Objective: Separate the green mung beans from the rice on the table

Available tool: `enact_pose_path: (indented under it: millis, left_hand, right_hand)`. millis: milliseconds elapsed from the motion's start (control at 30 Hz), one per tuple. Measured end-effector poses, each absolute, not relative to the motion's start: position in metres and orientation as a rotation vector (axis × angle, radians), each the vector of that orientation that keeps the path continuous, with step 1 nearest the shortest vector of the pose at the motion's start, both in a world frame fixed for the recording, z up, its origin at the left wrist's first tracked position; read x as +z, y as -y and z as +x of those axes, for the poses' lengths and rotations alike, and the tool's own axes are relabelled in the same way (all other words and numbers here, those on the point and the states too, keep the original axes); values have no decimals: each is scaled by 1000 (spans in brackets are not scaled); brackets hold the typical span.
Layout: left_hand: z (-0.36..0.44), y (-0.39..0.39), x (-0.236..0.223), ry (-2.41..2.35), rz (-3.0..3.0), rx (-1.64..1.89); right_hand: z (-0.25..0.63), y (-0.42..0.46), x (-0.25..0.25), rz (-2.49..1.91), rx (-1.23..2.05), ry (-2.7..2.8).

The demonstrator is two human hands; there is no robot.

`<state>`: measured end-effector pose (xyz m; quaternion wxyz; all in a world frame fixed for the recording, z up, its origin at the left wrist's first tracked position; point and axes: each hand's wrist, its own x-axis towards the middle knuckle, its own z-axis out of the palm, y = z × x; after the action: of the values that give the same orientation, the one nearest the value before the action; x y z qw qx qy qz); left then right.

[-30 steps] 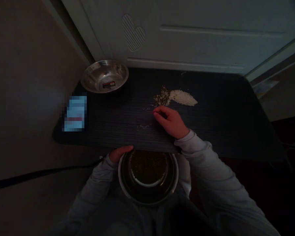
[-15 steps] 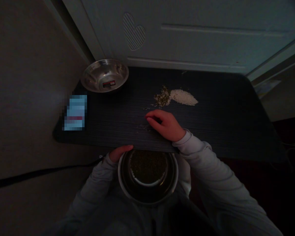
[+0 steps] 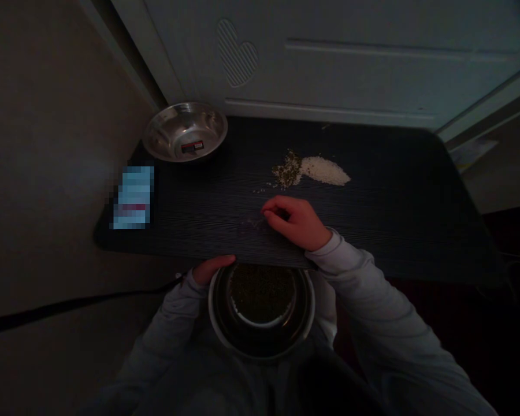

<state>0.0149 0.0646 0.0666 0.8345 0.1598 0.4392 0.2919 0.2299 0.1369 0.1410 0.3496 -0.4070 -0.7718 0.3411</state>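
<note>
My right hand [image 3: 297, 222] is over the dark table, thumb and fingertips pinched together. Whatever they hold, if anything, is too small to make out. Just left of the fingertips lies a faint, clear, glinting patch [image 3: 252, 221]. Beyond the hand is a small heap of green-brown grains mixed with pale ones [image 3: 288, 170], touching a pile of white rice-like grains [image 3: 326, 170]. My left hand [image 3: 212, 268] is at the table's front edge by the rim of a round bowl [image 3: 214, 323], one digit stretched along the edge, the others hidden. Inside the bowl sits a smaller vessel of dark greenish grains [image 3: 262, 294].
A shiny metal bowl [image 3: 156, 138] with a dark label inside stands at the table's back left. In front of it lies a phone with a lit, blurred screen [image 3: 133, 197]. A pale door [image 3: 351, 81] rises behind the dark table [image 3: 398, 202]. A black strap [image 3: 91, 299] runs off left.
My right hand has shifted slightly right, and its fingertips are closer together. My left hand, the bowls and the grain piles look the same.
</note>
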Motion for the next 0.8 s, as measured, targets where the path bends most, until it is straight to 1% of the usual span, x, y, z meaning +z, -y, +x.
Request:
enact_pose_path:
  millis: [233, 400, 667, 800]
  left_hand:
    - [15, -65, 70, -931, 312, 535]
    - [15, -64, 74, -896, 314, 657]
    - [17, -66, 78, -931, 376, 593]
    - [17, -65, 79, -910, 391, 657]
  right_hand:
    - [232, -138, 141, -1095, 863, 2009]
    - [233, -139, 141, -1091, 830, 2000]
    - [234, -140, 139, -1075, 840, 2071]
    - [236, -140, 139, -1086, 861, 2055]
